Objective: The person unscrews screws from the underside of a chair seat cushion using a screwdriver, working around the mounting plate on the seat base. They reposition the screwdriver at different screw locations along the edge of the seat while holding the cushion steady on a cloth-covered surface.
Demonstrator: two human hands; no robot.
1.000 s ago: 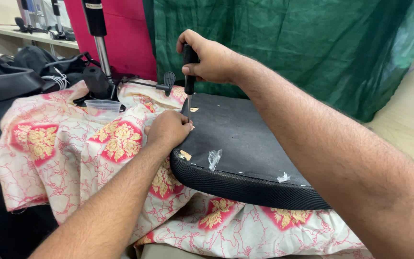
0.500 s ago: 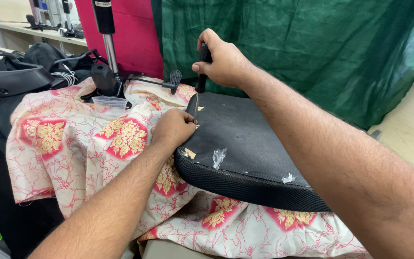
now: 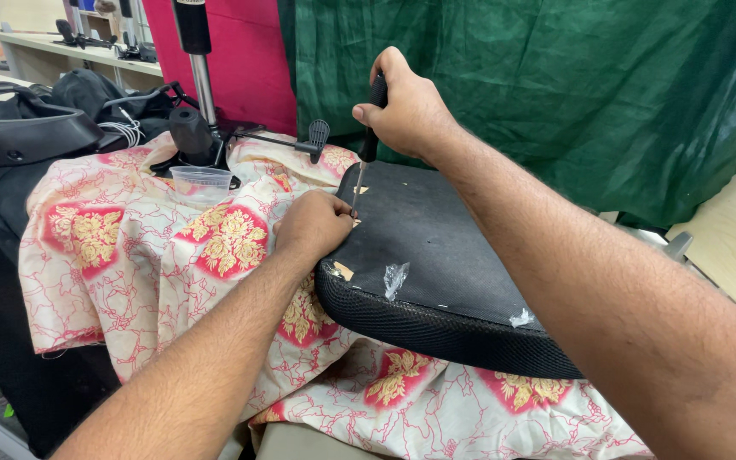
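A black chair seat point(image 3: 436, 255) lies upside down on a cream cloth with red and gold flowers point(image 3: 163, 247). My right hand point(image 3: 406, 111) grips the black handle of a screwdriver point(image 3: 365, 153) held upright, its metal tip touching the seat near the left edge. My left hand point(image 3: 315, 223) rests closed against that edge right beside the tip; whether it pinches something small is hidden. Bits of torn plastic point(image 3: 395, 277) and tan scraps stick to the seat's black underside.
A clear plastic cup point(image 3: 202, 181) stands on the cloth at the back left. Behind it lie a chair's metal column and lever mechanism point(image 3: 202, 119). A black armrest point(image 3: 27, 136) is at far left. Green fabric point(image 3: 555, 85) and a red panel point(image 3: 240, 60) hang behind.
The view has shifted a little and my right hand with the screwdriver has stayed upright over the seat's left edge. My left hand remains beside the tip.
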